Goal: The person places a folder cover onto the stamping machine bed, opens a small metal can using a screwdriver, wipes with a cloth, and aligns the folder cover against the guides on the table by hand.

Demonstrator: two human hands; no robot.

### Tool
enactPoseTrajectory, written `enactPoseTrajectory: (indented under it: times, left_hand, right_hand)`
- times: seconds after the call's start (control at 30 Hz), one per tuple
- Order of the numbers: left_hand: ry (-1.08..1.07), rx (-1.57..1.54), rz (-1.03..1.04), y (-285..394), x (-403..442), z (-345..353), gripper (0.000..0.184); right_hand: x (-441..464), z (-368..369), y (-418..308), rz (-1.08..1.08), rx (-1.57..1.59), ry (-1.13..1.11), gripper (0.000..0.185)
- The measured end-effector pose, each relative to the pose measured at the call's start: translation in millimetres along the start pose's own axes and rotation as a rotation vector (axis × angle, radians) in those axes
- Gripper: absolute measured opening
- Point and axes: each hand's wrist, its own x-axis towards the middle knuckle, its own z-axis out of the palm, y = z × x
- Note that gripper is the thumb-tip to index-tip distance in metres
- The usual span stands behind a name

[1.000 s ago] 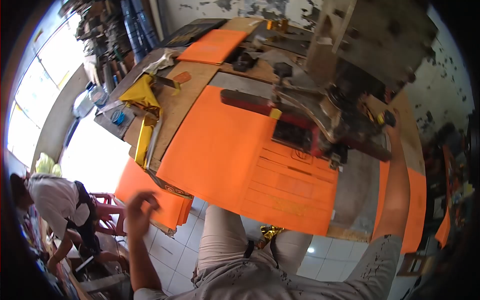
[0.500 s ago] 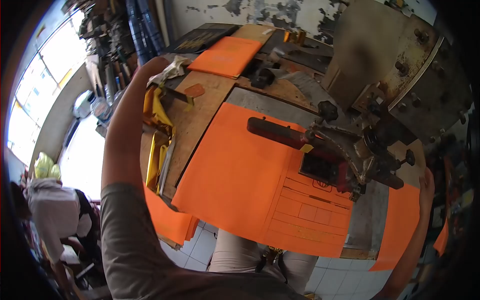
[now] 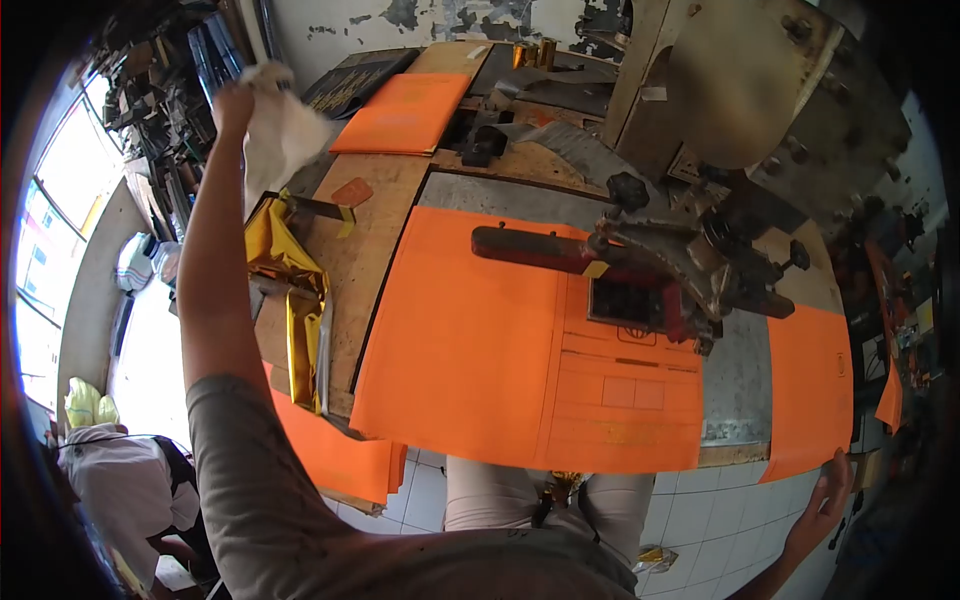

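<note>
1. Cloth (image 3: 283, 135) is hanging at far left from the left hand (image 3: 234, 108); its outline is blurring.
2. Left hand is closing on the cloth; individual fingers are not resolving.
3. Large orange sheet (image 3: 460, 330) is lying mid-table on the metal plate (image 3: 735, 390), its printed right part reaching under the machine arm (image 3: 530, 250).
4. Right hand (image 3: 826, 495) is hovering at near right, thumb and fingers apart, next to the near corner of the right orange sheet (image 3: 810, 390); contact is not discernible.
5. Gold foil (image 3: 285, 245) is lying left of the large orange sheet, crumpled.
6. Orange stack (image 3: 405, 112) is resting at the far side, beside a dark sheet (image 3: 365, 80).
7. Lower orange sheets (image 3: 345, 455) are sitting at near left.
8. Another person (image 3: 125, 490) is bending at near left, well apart.
</note>
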Motion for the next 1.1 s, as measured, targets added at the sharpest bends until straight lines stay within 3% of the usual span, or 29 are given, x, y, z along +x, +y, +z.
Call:
enactPoseTrajectory:
  times: [0.03,0.07,0.1,0.17,0.23,0.27,0.3,0.33,0.37,0.4,0.43,0.5,0.53,0.57,0.67,0.7,0.8,0.87,1.0,1.1]
  left_hand:
    - [0.179,-0.111,0.11,12.1,11.0,-25.5,0.049]
    - [0.206,-0.217,0.098,74.2,-24.7,-90.4,0.052]
    - [0.246,-0.31,0.179,88.2,-25.9,-120.0,0.051]
    - [0.188,-0.416,0.196,154.6,-91.5,-208.8,0.049]
    - [0.194,-0.406,0.43,186.9,-167.4,-276.1,0.048]
    - [0.09,-0.521,0.469,201.8,-216.7,-307.8,0.049]
    - [-0.112,-0.693,0.285,211.9,-265.9,-335.2,0.051]
    - [-0.247,-0.959,-0.039,228.2,-323.9,-356.5,0.052]
    - [-0.289,-0.938,0.203,221.2,-383.7,-364.4,0.053]
    - [-0.519,-0.983,0.119,237.2,-448.3,-380.7,0.053]
    - [-0.597,-1.117,0.112,239.1,-484.6,-382.2,0.052]
    - [-0.766,-1.377,0.068,242.8,-557.4,-385.7,0.05]
    - [-0.647,-1.393,-0.097,244.2,-592.4,-385.8,0.048]
    - [-0.521,-1.4,-0.259,245.2,-624.0,-386.5,0.046]
    - [-0.268,-1.332,-0.584,238.6,-676.2,-390.1,0.043]
    - [-0.268,-1.284,-0.582,234.7,-681.9,-392.0,0.042]
    - [-0.254,-1.118,-0.493,231.9,-698.6,-385.3,0.042]
    - [-0.302,-1.137,-0.393,214.3,-709.3,-382.4,0.051]
    - [-0.315,-0.945,-0.488,217.1,-711.1,-385.4,0.05]
    - [-0.256,-1.061,-0.422,223.8,-708.9,-384.3,0.048]
  right_hand:
    - [-3.0,8.9,-2.0,-0.065,0.095,0.061,0.045]
    - [-5.2,18.4,-6.7,-0.13,0.19,0.121,0.045]
    - [-5.8,31.1,-20.5,-0.197,0.276,0.177,0.047]
    - [-3.1,61.4,-53.9,-0.484,0.43,0.194,0.052]
    - [-10.6,96.4,-114.0,-0.641,0.661,0.114,0.062]
    - [-21.7,115.9,-140.8,-0.628,0.756,0.063,0.077]
    - [-17.7,125.2,-178.3,-0.858,0.761,0.056,0.092]
    - [-26.6,131.7,-209.2,-0.949,0.833,-0.001,0.094]
    - [-41.5,135.7,-240.9,-0.999,0.944,-0.086,0.097]
    - [-59.7,139.3,-271.4,-1.001,1.057,-0.169,0.1]
    - [-79.3,141.6,-294.3,-0.978,1.137,-0.252,0.103]
    - [-111.3,143.4,-313.3,-0.928,1.233,-0.398,0.088]
    - [-117.9,137.0,-313.8,-0.899,1.213,-0.459,0.089]
    - [-125.6,131.3,-308.5,-0.895,1.187,-0.558,0.068]
    - [-156.7,151.8,-277.4,-1.022,1.222,-0.539,0.042]
    - [-159.6,146.9,-271.6,-0.943,1.24,-0.524,0.02]
    - [-164.2,149.6,-258.9,-0.832,1.355,-0.434,0.019]
    - [-166.0,148.8,-251.1,-0.721,1.429,-0.523,0.019]
    - [-160.7,144.1,-242.3,-0.58,1.489,-0.709,0.02]
    - [-164.0,146.1,-245.4,-0.515,1.486,-0.69,0.019]
